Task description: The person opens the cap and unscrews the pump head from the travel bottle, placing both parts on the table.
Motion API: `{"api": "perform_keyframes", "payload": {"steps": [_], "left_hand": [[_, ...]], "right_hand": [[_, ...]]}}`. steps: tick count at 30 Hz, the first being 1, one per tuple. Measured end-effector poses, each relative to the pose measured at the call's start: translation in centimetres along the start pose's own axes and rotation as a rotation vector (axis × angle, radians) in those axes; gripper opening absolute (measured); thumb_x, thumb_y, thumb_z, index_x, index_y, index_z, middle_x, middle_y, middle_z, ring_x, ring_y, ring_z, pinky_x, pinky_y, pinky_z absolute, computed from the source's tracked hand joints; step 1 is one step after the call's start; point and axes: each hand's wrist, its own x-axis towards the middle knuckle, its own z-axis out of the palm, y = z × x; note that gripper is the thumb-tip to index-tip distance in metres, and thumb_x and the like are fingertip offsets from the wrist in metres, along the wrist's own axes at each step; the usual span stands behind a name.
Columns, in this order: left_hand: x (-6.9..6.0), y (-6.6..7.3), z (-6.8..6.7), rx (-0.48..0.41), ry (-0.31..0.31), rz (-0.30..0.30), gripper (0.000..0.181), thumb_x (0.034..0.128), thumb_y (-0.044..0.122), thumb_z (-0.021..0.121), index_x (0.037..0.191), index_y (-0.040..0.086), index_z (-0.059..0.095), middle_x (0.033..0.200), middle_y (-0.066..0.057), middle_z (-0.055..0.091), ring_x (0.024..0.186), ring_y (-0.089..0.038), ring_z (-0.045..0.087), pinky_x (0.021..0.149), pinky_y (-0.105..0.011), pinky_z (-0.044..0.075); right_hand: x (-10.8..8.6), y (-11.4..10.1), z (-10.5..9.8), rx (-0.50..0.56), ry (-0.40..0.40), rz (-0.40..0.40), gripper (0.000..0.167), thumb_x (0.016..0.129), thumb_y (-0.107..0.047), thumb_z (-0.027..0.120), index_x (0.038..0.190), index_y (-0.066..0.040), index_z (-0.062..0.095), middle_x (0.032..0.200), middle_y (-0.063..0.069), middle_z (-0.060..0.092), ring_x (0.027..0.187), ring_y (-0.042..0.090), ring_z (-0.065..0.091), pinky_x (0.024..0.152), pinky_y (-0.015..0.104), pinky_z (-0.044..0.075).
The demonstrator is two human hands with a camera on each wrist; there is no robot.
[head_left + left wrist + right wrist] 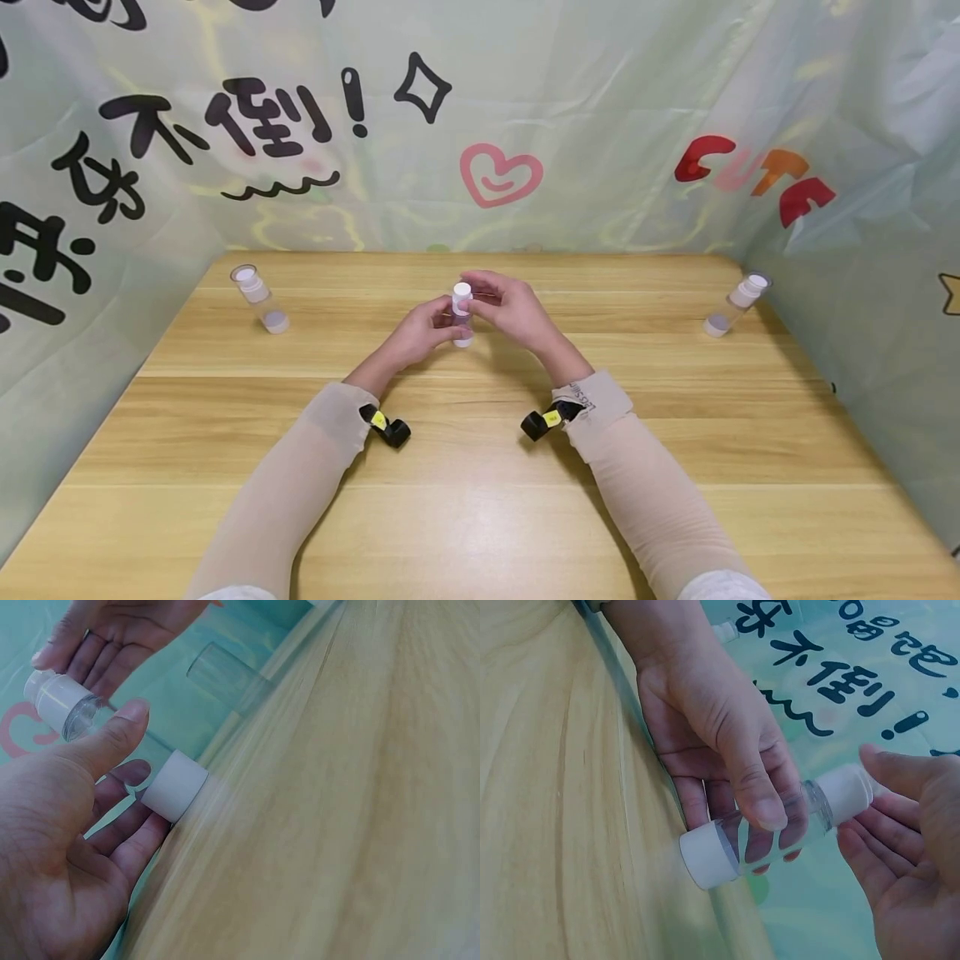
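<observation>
A clear bottle (462, 317) with a white base and a white top stands at the middle of the table. My left hand (426, 332) grips its see-through body, the thumb (759, 796) across the near side and the fingers behind. Around the white top (845, 791) is my right hand (513, 308), thumb on one side and fingers on the other. In the left wrist view, a clear, open-looking cylinder (225, 679) shows beyond the bottle; the right hand hides that spot in the head view. The bottle's base (176, 787) is at the tabletop.
Similar bottles with clear covers stand at the back left (260, 300) and back right (737, 307) of the wooden table (472, 517). A printed curtain (600, 125) hangs behind the table and along its sides. Small black cameras sit at both wrists.
</observation>
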Motion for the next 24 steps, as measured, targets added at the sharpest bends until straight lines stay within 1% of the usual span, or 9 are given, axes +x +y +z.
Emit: {"api": "perform_keyframes", "payload": {"steps": [4,8,11,16,20,24], "left_hand": [[-0.1,0.0,0.0,0.01,-0.003,0.004,0.035,0.0894,0.02,0.074,0.119,0.009,0.06,0.117,-0.008,0.065,0.109,-0.025,0.062,0.091,-0.036,0.053],[-0.2,-0.1,0.0,0.018,-0.002,0.008,0.035,0.0895,0.02,0.074,0.12,0.011,0.061,0.117,-0.008,0.065,0.109,-0.024,0.063,0.091,-0.036,0.053],[-0.3,-0.2,0.0,0.018,0.003,0.009,0.033,0.0888,0.021,0.074,0.118,0.011,0.061,0.115,-0.008,0.065,0.109,-0.024,0.063,0.091,-0.035,0.053],[-0.2,-0.2,0.1,-0.001,0.011,0.01,0.031,0.0876,0.018,0.075,0.114,0.01,0.062,0.113,-0.008,0.065,0.107,-0.023,0.063,0.09,-0.035,0.054],[-0.2,-0.1,0.1,0.012,0.015,0.016,0.03,0.0875,0.016,0.075,0.115,0.01,0.063,0.109,-0.007,0.066,0.102,-0.022,0.064,0.087,-0.034,0.055],[-0.1,-0.1,0.0,0.038,0.016,0.022,0.03,0.0885,0.015,0.074,0.116,0.011,0.063,0.107,-0.006,0.066,0.1,-0.022,0.063,0.087,-0.034,0.055]], "right_hand": [[-0.1,-0.5,0.3,-0.041,0.048,-0.033,0.049,0.09,-0.022,0.073,0.133,-0.003,0.058,0.129,0.012,0.062,0.114,0.021,0.061,0.096,0.028,0.05],[-0.2,-0.8,0.9,-0.133,0.074,-0.051,0.055,0.089,-0.023,0.074,0.137,-0.003,0.054,0.129,0.014,0.062,0.115,0.024,0.061,0.098,0.028,0.049],[-0.4,-1.0,1.3,-0.218,0.098,-0.039,0.059,0.089,-0.026,0.075,0.139,-0.004,0.052,0.128,0.012,0.063,0.112,0.023,0.062,0.096,0.027,0.05],[-0.5,-1.0,2.2,-0.316,0.143,0.003,0.061,0.088,-0.031,0.075,0.139,-0.007,0.052,0.128,0.009,0.062,0.11,0.022,0.063,0.095,0.032,0.051],[-0.7,-1.2,2.8,-0.349,0.19,0.03,0.062,0.086,-0.034,0.076,0.137,-0.007,0.053,0.127,0.008,0.062,0.109,0.024,0.063,0.092,0.034,0.052],[-0.8,-1.4,3.1,-0.371,0.244,0.024,0.06,0.085,-0.034,0.078,0.133,-0.006,0.056,0.123,0.009,0.063,0.105,0.027,0.064,0.089,0.036,0.053]]}}
